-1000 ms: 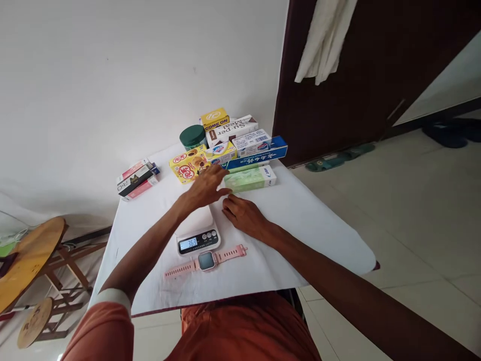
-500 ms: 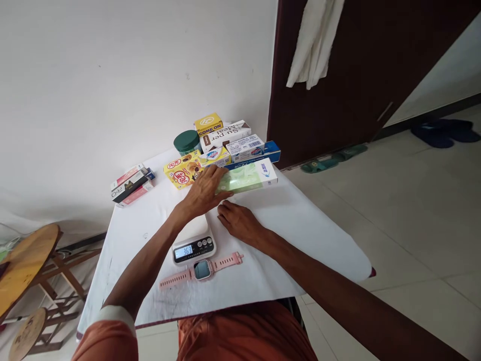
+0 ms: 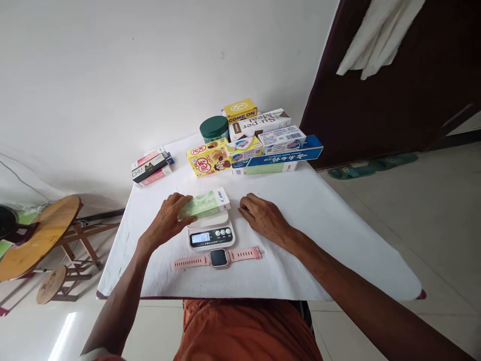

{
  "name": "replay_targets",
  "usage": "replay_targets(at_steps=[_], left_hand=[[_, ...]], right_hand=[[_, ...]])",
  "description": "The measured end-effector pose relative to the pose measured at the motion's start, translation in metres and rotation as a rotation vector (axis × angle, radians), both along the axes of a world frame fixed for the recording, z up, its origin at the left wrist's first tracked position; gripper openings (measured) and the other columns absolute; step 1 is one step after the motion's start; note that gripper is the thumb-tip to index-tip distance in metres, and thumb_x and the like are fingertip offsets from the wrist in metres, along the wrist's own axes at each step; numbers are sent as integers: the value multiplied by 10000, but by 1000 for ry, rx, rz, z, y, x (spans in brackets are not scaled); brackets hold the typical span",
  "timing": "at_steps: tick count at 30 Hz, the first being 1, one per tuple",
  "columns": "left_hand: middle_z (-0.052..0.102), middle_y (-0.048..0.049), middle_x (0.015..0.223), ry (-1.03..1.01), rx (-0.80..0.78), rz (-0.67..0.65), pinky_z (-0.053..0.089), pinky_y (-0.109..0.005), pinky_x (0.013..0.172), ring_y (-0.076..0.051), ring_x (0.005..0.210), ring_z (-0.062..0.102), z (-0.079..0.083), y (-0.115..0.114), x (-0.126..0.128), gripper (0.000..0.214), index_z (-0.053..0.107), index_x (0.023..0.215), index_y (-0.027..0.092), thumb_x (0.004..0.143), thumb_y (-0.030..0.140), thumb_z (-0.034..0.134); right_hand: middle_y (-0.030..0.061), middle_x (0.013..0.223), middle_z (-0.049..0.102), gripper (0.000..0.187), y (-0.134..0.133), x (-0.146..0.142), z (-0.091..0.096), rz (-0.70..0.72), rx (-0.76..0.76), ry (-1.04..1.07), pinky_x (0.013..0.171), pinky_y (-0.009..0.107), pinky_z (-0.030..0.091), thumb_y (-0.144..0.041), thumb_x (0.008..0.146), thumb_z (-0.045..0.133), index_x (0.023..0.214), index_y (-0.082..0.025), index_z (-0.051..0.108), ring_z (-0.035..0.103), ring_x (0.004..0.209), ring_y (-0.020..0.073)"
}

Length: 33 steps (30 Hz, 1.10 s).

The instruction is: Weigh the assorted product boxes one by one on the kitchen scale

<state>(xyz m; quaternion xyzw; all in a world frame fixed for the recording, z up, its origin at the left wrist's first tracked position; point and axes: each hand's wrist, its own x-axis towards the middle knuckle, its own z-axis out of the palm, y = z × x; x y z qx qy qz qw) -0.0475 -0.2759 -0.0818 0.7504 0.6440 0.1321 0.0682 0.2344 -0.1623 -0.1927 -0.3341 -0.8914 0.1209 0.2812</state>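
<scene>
A person sits at a small table covered in white cloth (image 3: pixel 300 210), seen from above through a head-worn camera. The left hand (image 3: pixel 169 223) grips one end of a long pale green cardboard box (image 3: pixel 205 203), fingers wrapped over its left end, and the box lies across the platform of a small white digital kitchen scale (image 3: pixel 211 231) near the middle of the table. The scale's lit display shows a number (it looks like 363). By the look of it, the box is set for weighing but not yet released. The right hand (image 3: pixel 263 218) rests flat and empty on the cloth, fingers spread, just right of the scale and clear of the box. A pink wristwatch (image 3: pixel 218 257) lies flat towards the near edge. A cluster of other packaged boxes (image 3: pixel 259 145) sits along the far edge.
</scene>
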Motion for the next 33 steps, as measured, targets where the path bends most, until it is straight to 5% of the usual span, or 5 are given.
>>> replay_targets(at_steps=[7, 18, 25, 29, 33], left_hand=[[598, -138, 1415, -51, 101, 16, 496, -521, 1089, -327, 1303, 577, 6, -6, 1, 683, 511, 1535, 280, 943, 507, 763], [650, -117, 1321, -57, 53, 77, 505, -498, 1074, -303, 1242, 613, -10, -18, -7, 530, 565, 1445, 252, 960, 344, 758], [639, -116, 1340, 27, 182, 334, 487, -487, 1110, -313, 1255, 610, -5, -14, -88, 508, 597, 1411, 242, 943, 369, 747], [614, -143, 1347, 83, 146, 480, 482, -516, 1107, -344, 1278, 581, -19, 15, -136, 494, 625, 1377, 229, 904, 283, 756], [582, -184, 1414, 201, 132, 578, 454, -563, 1092, -393, 1320, 534, -34, 37, -153, 439, 650, 1359, 230, 926, 256, 717]], right_hand=[[59, 910, 656, 174, 1, 1, -4, 8, -5, 4, 670, 306, 444, -202, 1028, 501, 881, -223, 593, 611, 735, 189], [53, 874, 644, 223, 1, 3, -6, 40, 27, 48, 626, 323, 429, -277, 1063, 454, 881, -229, 573, 595, 681, 187], [32, 834, 617, 226, 1, 1, -8, 39, 59, 65, 629, 304, 428, -265, 1060, 447, 857, -236, 542, 572, 662, 170], [27, 822, 610, 223, 2, 0, -9, 48, 65, 84, 625, 298, 421, -245, 1052, 444, 847, -240, 531, 567, 654, 166], [26, 817, 616, 213, 2, 1, -8, 44, 51, 100, 634, 298, 417, -228, 1037, 460, 836, -245, 530, 576, 667, 170]])
